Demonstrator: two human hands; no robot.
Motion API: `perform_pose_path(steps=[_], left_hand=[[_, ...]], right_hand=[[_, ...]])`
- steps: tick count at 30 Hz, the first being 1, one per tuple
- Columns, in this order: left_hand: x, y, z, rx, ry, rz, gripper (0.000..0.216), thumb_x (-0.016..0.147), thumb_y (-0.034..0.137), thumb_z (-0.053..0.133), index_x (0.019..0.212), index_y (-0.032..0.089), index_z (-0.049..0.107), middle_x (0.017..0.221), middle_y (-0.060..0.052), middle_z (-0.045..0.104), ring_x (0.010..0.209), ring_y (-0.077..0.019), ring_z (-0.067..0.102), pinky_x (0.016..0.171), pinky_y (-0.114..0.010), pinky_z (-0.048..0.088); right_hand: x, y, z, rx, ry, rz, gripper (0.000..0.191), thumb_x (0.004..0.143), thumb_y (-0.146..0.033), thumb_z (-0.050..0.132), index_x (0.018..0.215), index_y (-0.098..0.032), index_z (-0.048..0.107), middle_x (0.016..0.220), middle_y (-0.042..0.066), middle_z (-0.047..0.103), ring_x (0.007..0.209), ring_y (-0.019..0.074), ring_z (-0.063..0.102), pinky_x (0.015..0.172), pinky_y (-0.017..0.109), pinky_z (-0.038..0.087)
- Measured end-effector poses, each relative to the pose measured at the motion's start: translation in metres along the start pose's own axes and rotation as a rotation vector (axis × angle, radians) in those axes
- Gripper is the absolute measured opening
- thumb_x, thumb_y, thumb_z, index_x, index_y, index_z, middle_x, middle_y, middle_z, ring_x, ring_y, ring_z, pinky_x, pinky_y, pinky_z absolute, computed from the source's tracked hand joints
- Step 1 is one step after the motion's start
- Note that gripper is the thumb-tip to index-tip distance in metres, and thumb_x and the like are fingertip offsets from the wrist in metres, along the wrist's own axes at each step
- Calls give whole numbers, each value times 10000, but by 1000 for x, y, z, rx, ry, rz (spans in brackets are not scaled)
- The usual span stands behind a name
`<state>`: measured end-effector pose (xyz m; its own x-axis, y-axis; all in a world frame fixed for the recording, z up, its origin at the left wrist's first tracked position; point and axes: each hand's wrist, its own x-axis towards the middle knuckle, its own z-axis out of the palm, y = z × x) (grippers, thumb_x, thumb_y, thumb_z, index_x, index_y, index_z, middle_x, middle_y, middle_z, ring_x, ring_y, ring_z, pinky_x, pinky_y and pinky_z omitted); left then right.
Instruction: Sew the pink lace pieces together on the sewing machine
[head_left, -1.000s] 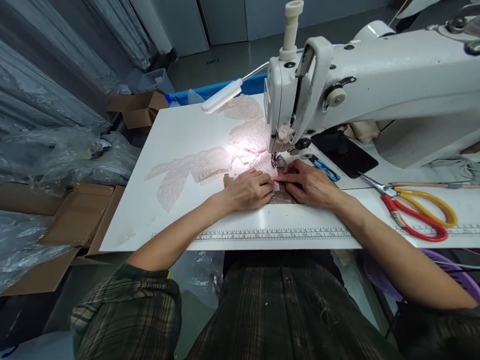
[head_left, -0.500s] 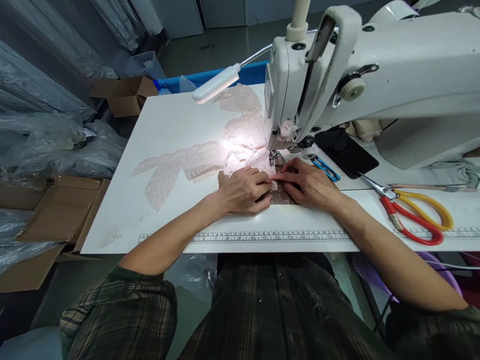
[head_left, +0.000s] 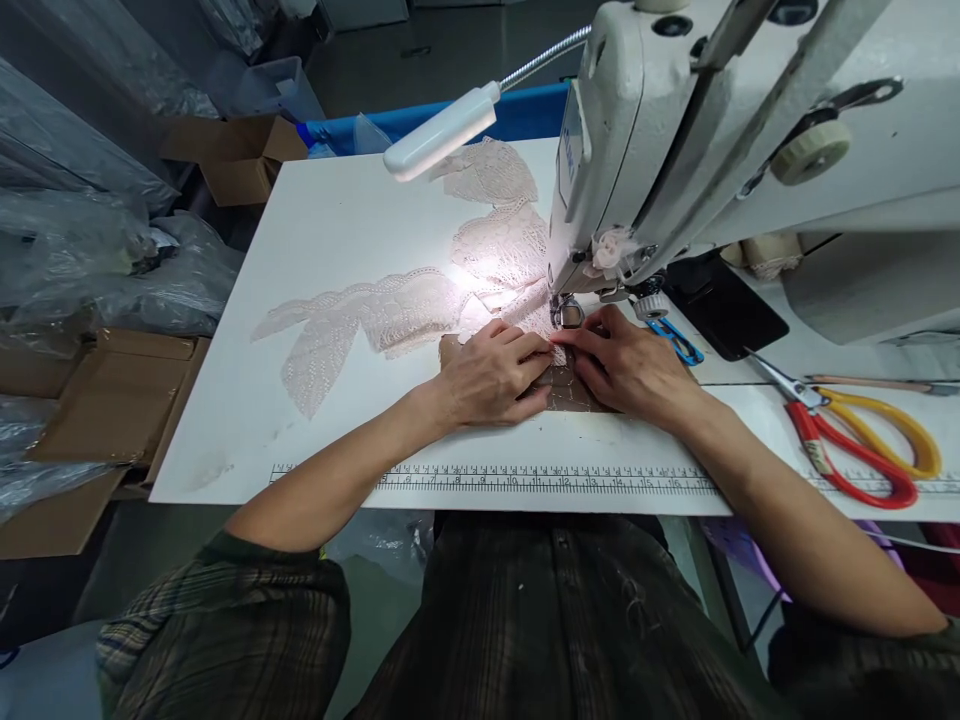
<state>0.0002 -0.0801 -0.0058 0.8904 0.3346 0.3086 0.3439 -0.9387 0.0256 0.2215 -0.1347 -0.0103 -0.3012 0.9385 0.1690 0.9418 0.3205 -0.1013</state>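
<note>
My left hand (head_left: 491,375) lies knuckles-up on a small brown fabric piece (head_left: 571,392), fingers curled and pressed onto it just in front of the presser foot (head_left: 568,314). From the right, my right hand (head_left: 628,365) pins down the same piece, its fingertips pressed together and pointing left, meeting the left hand's. Pale pink lace (head_left: 390,315) trails left and back from the needle across the white table (head_left: 330,240). The white sewing machine (head_left: 720,130) rises above both hands.
A lamp (head_left: 441,133) on a gooseneck lights the lace. Blue snips (head_left: 679,342) lie right of the presser foot; red-and-yellow scissors (head_left: 862,440) lie farther right. A printed ruler (head_left: 540,478) runs along the table's front edge. Cardboard boxes (head_left: 240,155) and plastic bags (head_left: 97,260) sit left.
The view has dropped closer to the machine head. Both hands stay pressed on the brown piece at the presser foot, shifted only slightly.
</note>
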Motion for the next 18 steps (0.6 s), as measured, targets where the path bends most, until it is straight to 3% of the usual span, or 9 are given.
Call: perform_pose_path(steps=[6,12,18], left_hand=[[1,1,6,18,18,-11,378,997,327,431,1132,81,684,1131,-139,698,950,-236,649,883,-380,512],[3,-2,6,15,42,-45,373,980,386,479,1150,125,684,1148,-108,703,952,-233,648,1037,-446,452],[4,-7,2,13,-19,-58,421,967,427,504,1222,125,647,1252,-132,665,1021,-262,628,958,-450,463]], right_hand=[[-1,0,-2,36,3,-14,448,1020,-352,402,1404,-290,625,1199,144,624,873,250,634,655,344,467],[-6,6,0,136,40,-67,419,1017,-325,431,1354,-261,669,1200,142,629,908,248,645,764,383,526],[-7,6,0,153,44,-84,395,1013,-310,442,1311,-263,697,1187,140,636,949,257,647,792,389,533]])
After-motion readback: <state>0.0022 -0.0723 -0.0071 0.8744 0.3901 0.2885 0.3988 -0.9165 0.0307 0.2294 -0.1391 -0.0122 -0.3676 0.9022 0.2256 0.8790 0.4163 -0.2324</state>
